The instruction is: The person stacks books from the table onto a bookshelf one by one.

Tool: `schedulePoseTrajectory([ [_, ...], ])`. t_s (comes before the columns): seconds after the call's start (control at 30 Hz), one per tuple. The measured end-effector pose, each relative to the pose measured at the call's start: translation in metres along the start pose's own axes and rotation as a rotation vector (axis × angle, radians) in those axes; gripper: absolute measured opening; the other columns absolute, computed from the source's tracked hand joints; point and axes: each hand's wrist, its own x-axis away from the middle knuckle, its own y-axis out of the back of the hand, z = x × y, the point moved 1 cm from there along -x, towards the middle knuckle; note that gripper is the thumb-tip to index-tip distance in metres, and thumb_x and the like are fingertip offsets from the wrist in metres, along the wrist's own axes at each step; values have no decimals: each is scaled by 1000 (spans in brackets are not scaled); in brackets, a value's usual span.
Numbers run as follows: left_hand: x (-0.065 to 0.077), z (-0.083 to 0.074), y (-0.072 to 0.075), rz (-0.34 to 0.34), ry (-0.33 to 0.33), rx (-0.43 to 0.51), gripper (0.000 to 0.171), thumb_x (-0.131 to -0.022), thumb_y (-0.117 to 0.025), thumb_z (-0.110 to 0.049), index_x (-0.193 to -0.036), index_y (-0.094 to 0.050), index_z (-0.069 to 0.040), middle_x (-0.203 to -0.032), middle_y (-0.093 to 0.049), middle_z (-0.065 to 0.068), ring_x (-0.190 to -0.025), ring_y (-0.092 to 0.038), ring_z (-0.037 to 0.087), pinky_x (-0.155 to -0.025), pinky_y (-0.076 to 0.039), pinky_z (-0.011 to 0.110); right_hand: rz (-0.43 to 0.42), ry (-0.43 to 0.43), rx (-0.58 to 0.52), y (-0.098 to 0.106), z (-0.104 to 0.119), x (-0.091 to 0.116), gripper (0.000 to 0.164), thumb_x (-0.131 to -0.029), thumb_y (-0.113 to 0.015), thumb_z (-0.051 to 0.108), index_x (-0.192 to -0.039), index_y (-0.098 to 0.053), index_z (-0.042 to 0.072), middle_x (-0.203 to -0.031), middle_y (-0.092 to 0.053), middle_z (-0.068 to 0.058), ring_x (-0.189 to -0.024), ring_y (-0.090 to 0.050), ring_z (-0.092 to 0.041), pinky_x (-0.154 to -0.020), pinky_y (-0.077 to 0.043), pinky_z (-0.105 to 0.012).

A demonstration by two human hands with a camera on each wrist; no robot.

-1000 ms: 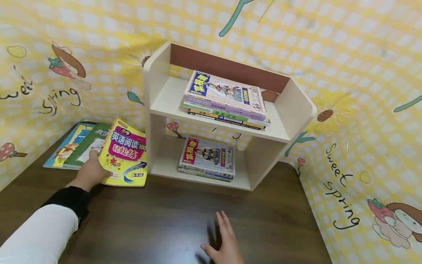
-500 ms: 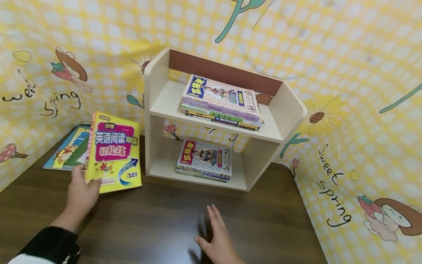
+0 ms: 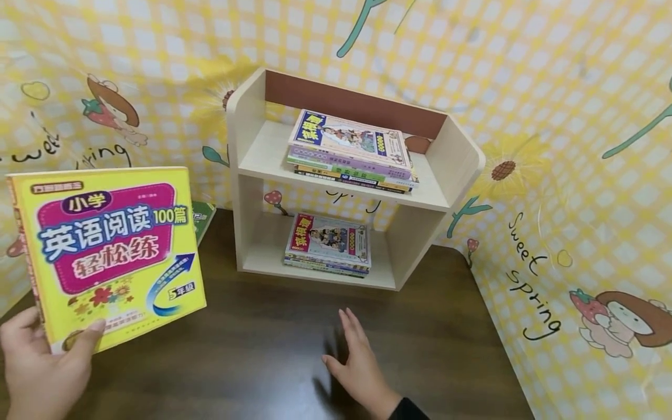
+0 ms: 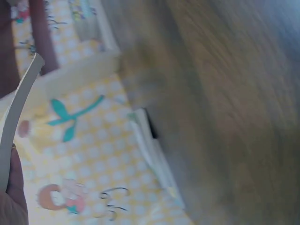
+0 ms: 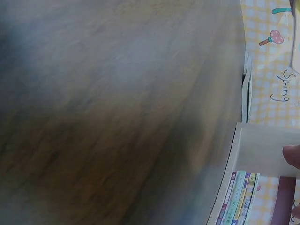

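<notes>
In the head view my left hand (image 3: pixel 49 364) grips a yellow workbook (image 3: pixel 121 233) by its lower left corner, thumb on the cover and fingers behind. The workbook is lifted off the table, its cover facing me. In the left wrist view only the edge of the workbook (image 4: pixel 18 112) and part of the hand (image 4: pixel 13 197) show. My right hand (image 3: pixel 362 373) hovers near the table with fingers straight and holds nothing. Behind the workbook a green book (image 3: pixel 202 219) peeks out on the table.
A two-tier wooden shelf (image 3: pixel 245 221) stands at the back of the dark table (image 3: pixel 252 344). One stack of books (image 3: pixel 349 143) lies on its upper tier, another stack (image 3: pixel 331 242) on the lower. Yellow checked cloth (image 3: pixel 551 70) lines the walls.
My left hand has picked the yellow workbook up from the books at the left and brought it left and closer to me. The right hand has barely moved.
</notes>
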Motion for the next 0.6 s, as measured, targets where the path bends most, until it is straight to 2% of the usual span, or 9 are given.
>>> schedulePoseTrajectory([
  [0.03, 4, -4, 2, 7, -14, 30, 78, -82, -60, 19, -142, -24, -15, -117, -56, -17, -95, -59, -11, -72, -48, 6, 2, 4, 2, 0, 2, -1, 86, -84, -75, 18, -153, -24, 10, -158, -19, -16, -137, -32, -41, -102, -39, -59],
  [0.1, 11, -8, 3, 75, -64, 175, 76, -79, -57, 25, -138, -30, -15, -113, -61, -14, -91, -63, -8, -67, -50, 9, 4, 13, -1, 0, 7, -3, 86, -85, -74, 19, -153, -23, 10, -159, -18, -15, -138, -32, -40, -103, -38, -57],
  [0.17, 17, -11, -1, 205, -95, 342, 74, -78, -53, 31, -133, -36, -15, -106, -63, -12, -86, -66, -4, -63, -53, 13, -3, 21, -12, 2, 11, -4, 85, -86, -73, 19, -153, -23, 10, -159, -18, -15, -138, -31, -39, -104, -37, -57],
  [0.23, 23, -12, -8, 367, -97, 461, 74, -76, -51, 34, -127, -41, -18, -99, -65, -8, -79, -68, 2, -61, -55, 18, -7, 20, -33, 4, 13, -3, 83, -88, -71, 22, -154, -22, 10, -159, -18, -14, -139, -30, -38, -105, -35, -58],
  [0.27, 26, -12, -13, 445, -96, 491, 73, -76, -50, 34, -126, -42, -19, -98, -65, -7, -77, -68, 4, -59, -56, 21, -7, 13, -45, 4, 15, -2, 81, -90, -70, 25, -154, -22, 10, -159, -19, -14, -139, -29, -38, -106, -34, -58],
  [0.3, 29, -13, -19, 509, -86, 480, 72, -77, -51, 32, -125, -43, -20, -97, -65, -7, -76, -68, 6, -58, -56, 23, -5, 3, -56, 5, 16, -1, 79, -92, -67, 29, -154, -21, 12, -159, -19, -14, -140, -29, -38, -107, -33, -59],
  [0.37, 36, -16, -32, 586, -48, 410, 67, -78, -56, 28, -122, -44, -21, -94, -65, -8, -73, -67, 7, -56, -57, 27, 2, -17, -92, 4, 18, 2, 76, -95, -62, 36, -154, -21, 13, -158, -21, -15, -141, -27, -37, -108, -30, -60],
  [0.5, 44, -26, -62, 667, 59, 341, 55, -82, -61, 18, -127, -38, -5, -97, -63, 3, -74, -67, 11, -58, -58, 32, 25, -51, -220, 1, 23, 3, 72, -99, -50, 42, -156, -15, 15, -158, -22, -15, -143, -22, -37, -109, -27, -60],
  [0.6, 48, -37, -82, 703, 132, 352, 56, -85, -61, 13, -130, -29, 5, -102, -59, 15, -76, -67, 12, -62, -59, 32, 38, -56, -379, -1, 30, 0, 72, -102, -45, 40, -156, -3, 18, -159, -21, -13, -144, -21, -35, -109, -30, -56],
])
